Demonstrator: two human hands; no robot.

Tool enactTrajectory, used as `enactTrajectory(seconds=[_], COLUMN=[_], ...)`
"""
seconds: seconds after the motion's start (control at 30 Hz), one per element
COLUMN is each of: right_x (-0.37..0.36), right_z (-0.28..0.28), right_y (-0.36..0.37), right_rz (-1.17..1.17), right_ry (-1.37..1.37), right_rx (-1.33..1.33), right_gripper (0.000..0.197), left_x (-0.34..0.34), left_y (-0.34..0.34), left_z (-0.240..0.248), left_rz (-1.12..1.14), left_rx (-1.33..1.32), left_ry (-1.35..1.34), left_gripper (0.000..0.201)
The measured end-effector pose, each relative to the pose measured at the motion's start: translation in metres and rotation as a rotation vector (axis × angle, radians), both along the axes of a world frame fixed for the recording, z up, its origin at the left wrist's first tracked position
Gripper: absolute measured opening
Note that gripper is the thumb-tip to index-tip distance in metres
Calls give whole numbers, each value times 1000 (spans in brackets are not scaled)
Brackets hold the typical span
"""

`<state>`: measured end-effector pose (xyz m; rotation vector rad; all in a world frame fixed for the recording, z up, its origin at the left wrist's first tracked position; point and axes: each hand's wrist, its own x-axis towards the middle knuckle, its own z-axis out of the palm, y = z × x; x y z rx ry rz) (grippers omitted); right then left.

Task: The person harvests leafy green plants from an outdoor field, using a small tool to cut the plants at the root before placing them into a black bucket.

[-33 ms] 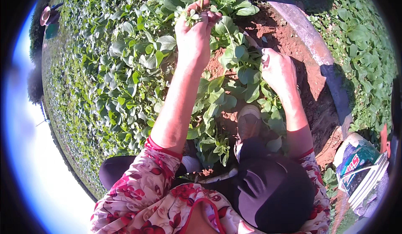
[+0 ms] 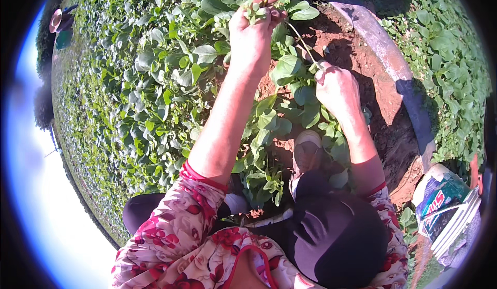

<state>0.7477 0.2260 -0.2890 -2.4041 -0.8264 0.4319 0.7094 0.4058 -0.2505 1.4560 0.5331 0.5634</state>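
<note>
My left hand (image 2: 253,30) is raised over a bed of low leafy green plants (image 2: 160,92) and is shut on a small leafy sprig (image 2: 264,7). A thin stem (image 2: 303,43) runs from that sprig down to my right hand (image 2: 336,87), whose fingertips pinch its lower end. Both hands hover above a patch of bare red soil (image 2: 357,35) with more of the plants growing beneath them. My floral sleeves and dark trousers fill the lower edge.
My shoe (image 2: 308,152) rests among the leaves below the right hand. A grey raised strip (image 2: 385,51) borders the soil on the right, with more greens beyond. A printed sack (image 2: 440,201) lies at lower right. A person in a hat (image 2: 59,22) stands far left.
</note>
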Motion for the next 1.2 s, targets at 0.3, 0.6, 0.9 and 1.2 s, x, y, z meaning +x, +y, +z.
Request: enactTrajectory(seconds=[0.3,0.6,0.9,1.2], right_x=[-21,5,18,13], right_z=[-1,-11,-42,-51], right_y=[-8,-25,13,21], right_rz=[-20,-146,-118,-196], right_ry=[168,215,251,303], right_rx=[76,54,18,94], right_gripper=[26,15,13,12], left_x=[60,5,3,32], left_y=[16,26,40,44], left_z=[-105,-132,-164,-159], left_rz=[-421,-639,-374,-422], left_rx=[529,1191,1072,1029], left_ry=[766,1024,998,1172], left_gripper=[37,18,21,30])
